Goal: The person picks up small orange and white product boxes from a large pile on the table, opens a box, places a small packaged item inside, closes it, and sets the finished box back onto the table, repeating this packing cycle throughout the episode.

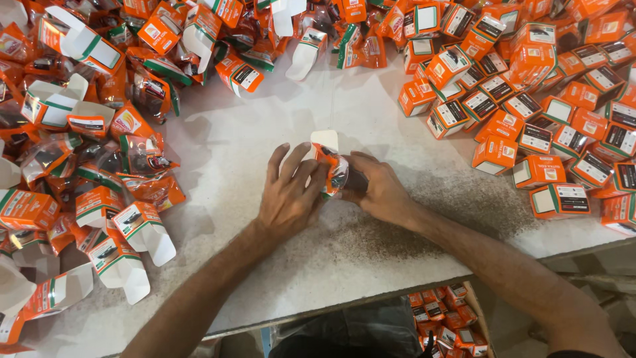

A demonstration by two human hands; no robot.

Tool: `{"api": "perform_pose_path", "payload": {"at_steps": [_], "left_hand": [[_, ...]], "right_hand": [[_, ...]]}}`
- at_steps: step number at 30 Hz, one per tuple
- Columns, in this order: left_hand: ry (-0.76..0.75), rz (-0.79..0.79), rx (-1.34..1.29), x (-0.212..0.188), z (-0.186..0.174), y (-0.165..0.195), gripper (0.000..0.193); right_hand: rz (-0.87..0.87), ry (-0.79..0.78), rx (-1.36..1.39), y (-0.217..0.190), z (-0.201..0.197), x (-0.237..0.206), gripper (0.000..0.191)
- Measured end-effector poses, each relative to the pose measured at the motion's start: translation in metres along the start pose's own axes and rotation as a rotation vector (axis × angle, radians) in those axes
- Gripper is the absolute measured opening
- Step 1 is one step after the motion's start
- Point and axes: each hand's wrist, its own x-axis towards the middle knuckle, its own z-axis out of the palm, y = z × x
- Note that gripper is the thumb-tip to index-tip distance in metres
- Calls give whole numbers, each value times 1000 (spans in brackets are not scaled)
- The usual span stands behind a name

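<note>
Orange carton (329, 159), white flap up, clamped between left hand (289, 192) and right hand (379, 191) on the bench (278, 126); unfilled cartons (99, 219) left, closed cartons (530, 119) right, within reach.

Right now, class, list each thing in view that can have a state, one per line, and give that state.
Small orange carton in hands: white flap open.
Left hand: gripping the carton.
Right hand: gripping the carton.
Orange cartons on the right: closed, piled.
Orange cartons on the left: open-ended, heaped.
White table: speckled.

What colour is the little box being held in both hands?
Mostly orange, with a white open flap and a green stripe; the small box shows in the head view, between both hands.
</note>
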Motion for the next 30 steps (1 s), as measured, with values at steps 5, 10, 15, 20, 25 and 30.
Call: {"api": "perform_pose_path", "payload": {"at_steps": [5,10,15,20,25,30], "left_hand": [[78,-137,11,9,0,14,27],[134,-441,-415,18,12,15,46],[-8,-200,-216,6,6,11,26],[-63,-257,-143,8,13,17,22],[-10,-891,-813,10,32,5,67],[-68,-1002,-974,6,48,-1,31]], "right_hand": [[32,-12,106,-8,0,2,63],[48,-17,47,-7,-1,0,68],[-11,6,22,-1,3,-3,63],[-7,14,11,1,5,-4,64],[26,3,7,-4,3,-2,68],[225,-40,232,-10,3,-6,74]]}}
